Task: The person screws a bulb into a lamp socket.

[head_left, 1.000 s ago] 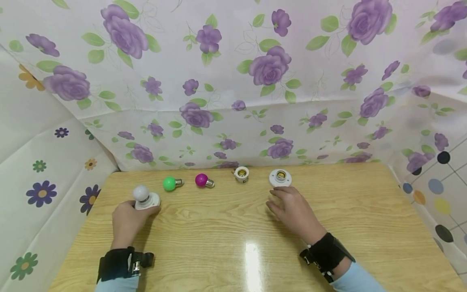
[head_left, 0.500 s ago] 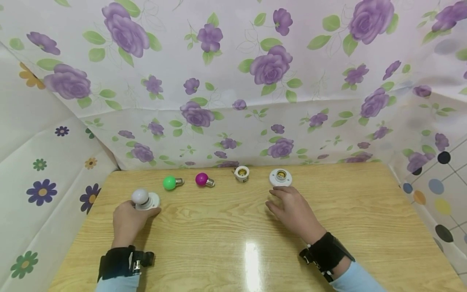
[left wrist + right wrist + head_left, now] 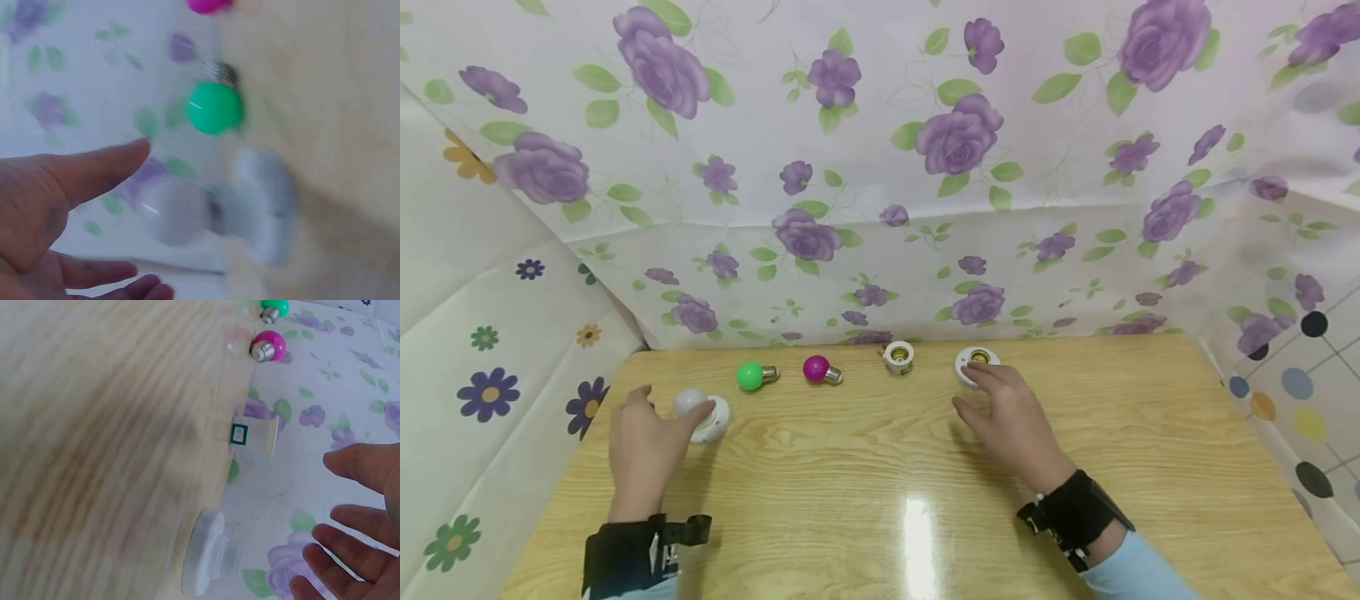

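At the left of the table, a white bulb (image 3: 687, 401) stands in a round white lamp holder (image 3: 719, 422). My left hand (image 3: 646, 446) hovers over it with thumb and fingers spread. In the left wrist view a gap shows between the thumb and the bulb (image 3: 174, 212). My right hand (image 3: 1011, 425) is held above a second round lamp holder (image 3: 967, 367), its fingers loosely bent and overlapping the rim in the head view. This holder has a bare brass socket. The right wrist view shows the fingers apart from the holder (image 3: 203, 556), with nothing in them.
A green bulb (image 3: 748, 376) and a magenta bulb (image 3: 816, 369) lie along the back of the wooden table (image 3: 820, 500). Right of them stands a small white socket (image 3: 898, 357). A flowered cloth (image 3: 865, 183) hangs right behind the row.
My left hand has let go of the white lamp holder and lifted to the bulb's height. The right hand has shifted slightly forward over its holder.
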A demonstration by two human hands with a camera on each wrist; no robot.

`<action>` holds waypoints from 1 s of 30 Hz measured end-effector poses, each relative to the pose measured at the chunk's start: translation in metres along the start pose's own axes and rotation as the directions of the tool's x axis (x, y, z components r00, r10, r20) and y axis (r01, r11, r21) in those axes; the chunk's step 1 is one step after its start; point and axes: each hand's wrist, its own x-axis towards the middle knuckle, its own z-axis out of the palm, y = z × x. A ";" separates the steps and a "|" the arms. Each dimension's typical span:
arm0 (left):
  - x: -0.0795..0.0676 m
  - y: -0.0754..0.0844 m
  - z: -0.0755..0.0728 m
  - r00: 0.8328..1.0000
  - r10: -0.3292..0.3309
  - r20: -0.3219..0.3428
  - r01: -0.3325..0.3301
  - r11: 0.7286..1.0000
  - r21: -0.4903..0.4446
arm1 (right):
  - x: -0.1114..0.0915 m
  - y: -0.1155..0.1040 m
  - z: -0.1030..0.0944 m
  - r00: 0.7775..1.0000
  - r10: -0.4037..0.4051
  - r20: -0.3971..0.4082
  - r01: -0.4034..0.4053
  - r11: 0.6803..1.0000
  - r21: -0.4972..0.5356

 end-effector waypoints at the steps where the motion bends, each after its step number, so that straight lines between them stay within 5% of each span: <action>1: -0.002 0.006 -0.002 0.999 0.029 -0.041 -0.030 0.999 -0.013 | 0.001 0.000 -0.001 1.000 0.008 -0.012 -0.008 1.000 -0.003; 4: -0.010 0.024 -0.004 0.976 0.136 -0.171 -0.148 0.987 -0.063 | 0.004 0.003 -0.002 0.999 0.035 -0.039 -0.036 0.999 -0.005; 9: -0.021 0.049 0.011 0.899 0.333 -0.286 -0.374 0.922 -0.101 | 0.007 0.009 0.001 0.996 0.060 -0.071 -0.060 0.998 0.002; 16: -0.033 0.067 0.047 0.856 0.474 -0.207 -0.501 0.858 -0.110 | 0.012 0.018 0.006 0.991 0.105 -0.086 -0.106 0.994 -0.010; 23: -0.044 0.078 0.079 0.747 0.653 -0.128 -0.657 0.754 0.008 | 0.015 0.029 0.011 0.992 0.106 -0.068 -0.108 0.994 -0.024; 30: -0.050 0.087 0.099 0.699 0.715 -0.030 -0.713 0.699 0.061 | 0.019 0.038 0.017 0.986 0.164 -0.007 -0.164 0.983 -0.087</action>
